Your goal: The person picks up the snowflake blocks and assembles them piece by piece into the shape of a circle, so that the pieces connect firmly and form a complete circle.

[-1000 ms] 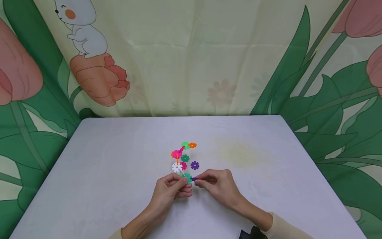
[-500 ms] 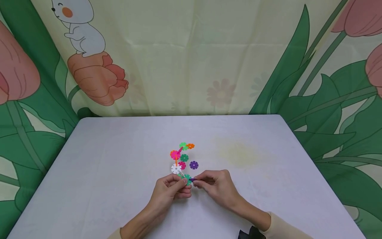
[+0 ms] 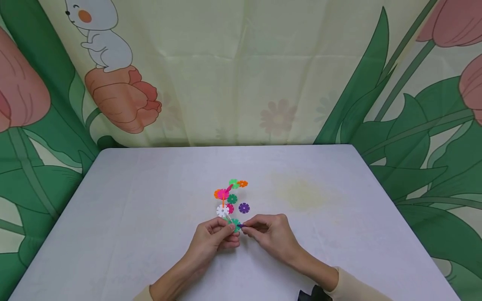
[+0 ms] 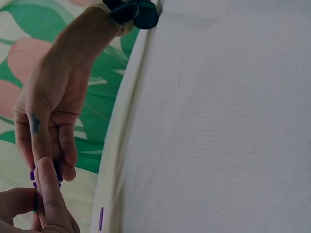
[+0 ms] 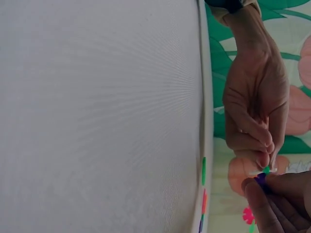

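Observation:
In the head view my left hand (image 3: 220,236) pinches a green notched disc (image 3: 235,225) between thumb and fingers. My right hand (image 3: 273,234) pinches a purple notched disc (image 3: 242,225), seen edge-on against the green disc's right side. From the green disc a joined chain leads away: a white disc (image 3: 222,210), a pink disc (image 3: 223,194), a light green disc (image 3: 233,183) and an orange disc (image 3: 242,183) at its end, with others edge-on between them. In the right wrist view the purple disc (image 5: 261,180) shows between the fingertips of both hands.
Loose discs lie on the white table (image 3: 150,200) close beyond the hands: a dark green disc (image 3: 232,199), a red-pink disc (image 3: 230,208) and a second purple disc (image 3: 244,207). A black object (image 3: 314,293) shows at the bottom edge by the right sleeve.
Both hands stay nearly in place, the purple disc held against the green one throughout. The chain's far end has swayed slightly left and back right. The head view has shifted a little.

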Demonstrator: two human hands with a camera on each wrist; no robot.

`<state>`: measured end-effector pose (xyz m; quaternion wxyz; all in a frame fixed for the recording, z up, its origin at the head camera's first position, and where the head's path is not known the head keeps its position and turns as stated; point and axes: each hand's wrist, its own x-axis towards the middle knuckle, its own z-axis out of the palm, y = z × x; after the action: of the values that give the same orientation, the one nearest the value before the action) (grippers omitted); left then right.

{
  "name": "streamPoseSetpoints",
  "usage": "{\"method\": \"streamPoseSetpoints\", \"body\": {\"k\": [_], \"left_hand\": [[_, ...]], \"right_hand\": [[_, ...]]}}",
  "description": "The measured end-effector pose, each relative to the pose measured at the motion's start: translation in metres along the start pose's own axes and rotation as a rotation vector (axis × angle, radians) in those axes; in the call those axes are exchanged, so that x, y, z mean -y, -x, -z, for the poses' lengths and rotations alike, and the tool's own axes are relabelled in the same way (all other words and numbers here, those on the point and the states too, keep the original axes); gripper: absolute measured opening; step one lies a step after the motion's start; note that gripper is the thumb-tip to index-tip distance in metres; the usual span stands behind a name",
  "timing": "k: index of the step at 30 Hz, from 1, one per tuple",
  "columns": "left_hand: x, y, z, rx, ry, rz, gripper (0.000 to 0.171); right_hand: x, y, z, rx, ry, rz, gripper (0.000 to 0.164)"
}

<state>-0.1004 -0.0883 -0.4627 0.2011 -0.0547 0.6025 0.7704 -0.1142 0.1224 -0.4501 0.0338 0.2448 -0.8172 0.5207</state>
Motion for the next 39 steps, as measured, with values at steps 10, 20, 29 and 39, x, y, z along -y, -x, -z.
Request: {"method": "streamPoseSetpoints", "body": {"k": [10, 20, 29, 39], "left_hand": [[0.000, 0.000, -0.001, -0.046, -0.002, 0.000, 0.034], [-0.004, -0.001, 0.000, -0.178, 0.022, -0.051, 0.029], [-0.008, -0.006, 0.003, -0.257, 0.031, -0.076, 0.027], [-0.005, -0.005, 0.001, -0.204, 0.045, -0.038, 0.026]], "right_hand": [[0.002, -0.001, -0.007, -0.099, 0.070, 0.051, 0.012], [-0.007, -0.015, 0.005, 0.100, 0.006, -0.017, 0.021], [-0.031, -0.057, 0.017, 0.244, 0.443, -0.179, 0.031], [-0.036, -0.064, 0.010, 0.225, 0.464, -0.319, 0.024]]}}
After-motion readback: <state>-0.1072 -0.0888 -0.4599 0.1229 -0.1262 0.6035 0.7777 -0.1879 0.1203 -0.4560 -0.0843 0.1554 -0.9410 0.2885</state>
